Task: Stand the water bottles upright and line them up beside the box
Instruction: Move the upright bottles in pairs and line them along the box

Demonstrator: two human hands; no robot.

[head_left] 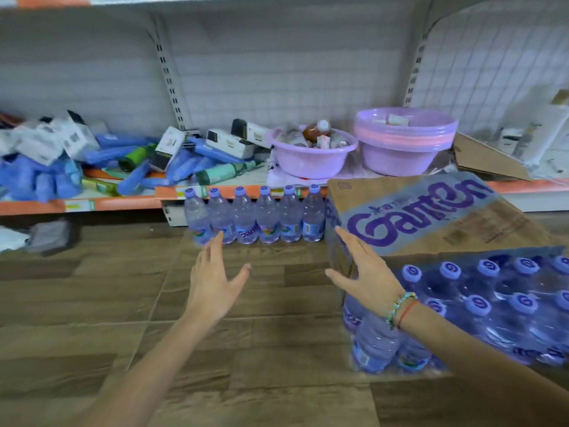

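I see six water bottles (255, 215) upright in a row on the floor, touching the box (431, 217); left hand (212, 282) and right hand (366, 275) both spread, holding nothing, right one against the box corner

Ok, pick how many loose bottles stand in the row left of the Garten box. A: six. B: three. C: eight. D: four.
A: six upright water bottles with purple caps stand side by side on the floor, the last one against the cardboard box.
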